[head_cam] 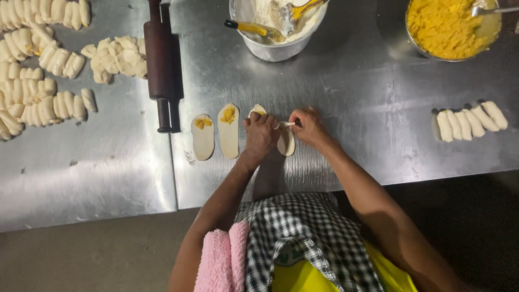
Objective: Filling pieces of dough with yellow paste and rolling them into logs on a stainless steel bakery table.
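Left hand [259,135] and right hand [305,126] both pinching the far end of one dough strip [286,143] between them — long axis running toward the body, on steel table [351,97]; filled strips [228,130] just left.

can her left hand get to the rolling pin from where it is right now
Probably yes. The left hand rests on a dough strip, and the dark rolling pin lies to its left on the steel table. Only two flat filled dough ovals lie between, low enough to pass over.
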